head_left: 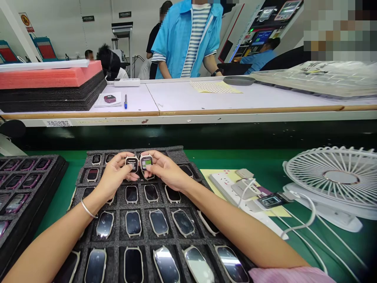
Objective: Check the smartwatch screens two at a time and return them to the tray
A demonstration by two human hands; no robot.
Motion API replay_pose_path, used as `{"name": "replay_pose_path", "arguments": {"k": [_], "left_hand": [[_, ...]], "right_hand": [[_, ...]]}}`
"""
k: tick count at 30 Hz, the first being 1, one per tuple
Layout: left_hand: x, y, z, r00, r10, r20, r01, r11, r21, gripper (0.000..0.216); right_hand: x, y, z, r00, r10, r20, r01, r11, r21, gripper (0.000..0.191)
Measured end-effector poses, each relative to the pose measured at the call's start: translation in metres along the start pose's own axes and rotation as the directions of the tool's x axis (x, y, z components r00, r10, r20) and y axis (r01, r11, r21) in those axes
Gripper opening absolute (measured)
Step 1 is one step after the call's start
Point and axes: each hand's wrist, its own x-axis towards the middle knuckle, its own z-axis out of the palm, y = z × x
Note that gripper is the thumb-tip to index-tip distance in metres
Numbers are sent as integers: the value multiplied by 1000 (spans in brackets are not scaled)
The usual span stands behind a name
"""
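My left hand (119, 171) is closed round a smartwatch body (131, 162) whose dark screen shows lines of white text. Beside it, my right hand (160, 167) pinches a second smartwatch body (146, 160) with a lit screen that has a green patch; the thumb rests at its lower edge. Both watch bodies have pale frames and no straps. Below the hands lies a dark grey foam tray (115, 245) with rows of pockets. Several similar pale-framed watch bodies (133, 223) sit in them, screens up, mostly dark. My forearms cover parts of the tray.
At left is another foam tray (55, 169) of purple-framed watches. To the right stand a power strip (226, 184) with cables and a white fan (332, 177). A raised shelf (173, 98) bears foam sheets (59, 74) and a pen (125, 102). A person in blue (188, 39) stands behind it.
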Motion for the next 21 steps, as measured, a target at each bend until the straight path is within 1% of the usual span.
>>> {"name": "replay_pose_path", "arguments": {"k": [8, 12, 15, 18, 20, 21], "left_hand": [[0, -1, -1, 1000, 3, -4, -3, 1000, 4, 36], [1, -2, -1, 1000, 7, 11, -7, 1000, -14, 40], [0, -2, 0, 1000, 8, 19, -7, 1000, -12, 42], [0, -1, 1, 1000, -21, 22, 22, 1000, -12, 35], [0, -1, 0, 998, -47, 31, 48, 999, -17, 31], [0, 0, 0, 998, -57, 37, 57, 998, -19, 30]], "right_hand": [[-1, -1, 0, 1000, -1, 3, 1, 1000, -1, 35], [0, 0, -1, 1000, -4, 11, 4, 1000, 5, 39], [0, 2, -1, 1000, -16, -7, 16, 1000, 11, 43], [1, 1, 1, 999, -2, -46, 3, 1000, 21, 35], [2, 0, 2, 997, 35, -69, -32, 998, 48, 28], [2, -1, 3, 996, 53, -78, -48, 997, 68, 28]]}}
